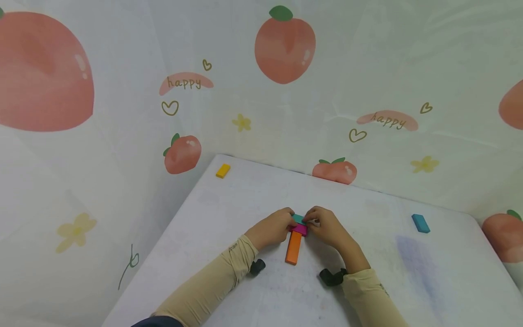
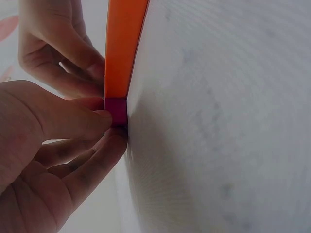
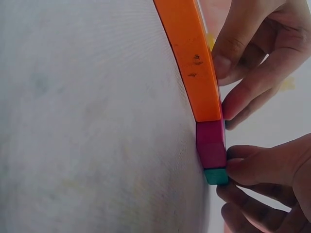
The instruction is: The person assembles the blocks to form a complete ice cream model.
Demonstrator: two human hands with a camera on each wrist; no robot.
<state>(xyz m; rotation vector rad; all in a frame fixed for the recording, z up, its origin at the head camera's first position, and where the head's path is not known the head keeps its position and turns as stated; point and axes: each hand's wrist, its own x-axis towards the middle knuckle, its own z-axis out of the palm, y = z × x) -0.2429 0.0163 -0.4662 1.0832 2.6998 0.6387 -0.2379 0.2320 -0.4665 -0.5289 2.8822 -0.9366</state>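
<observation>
An orange block [image 1: 293,247] lies lengthwise, one end against a magenta block [image 1: 301,230]. Beyond the magenta one is a teal block [image 1: 299,219], set crosswise. My left hand [image 1: 273,227] grips the left ends of the magenta and teal blocks; in the left wrist view its thumb touches the magenta block [image 2: 116,111], and its fingers hide the teal one. On the other side my right hand [image 1: 327,225] pinches the right end of the teal block [image 3: 216,176], the thumb close to where it meets the magenta block [image 3: 211,145].
A yellow block [image 1: 223,171] lies at the table's far left corner, and a blue block [image 1: 421,223] toward the right side. Dark wrist devices show at the left wrist [image 1: 257,267] and right wrist [image 1: 332,277]. A fruit-print sheet stands behind the white table [image 1: 253,195].
</observation>
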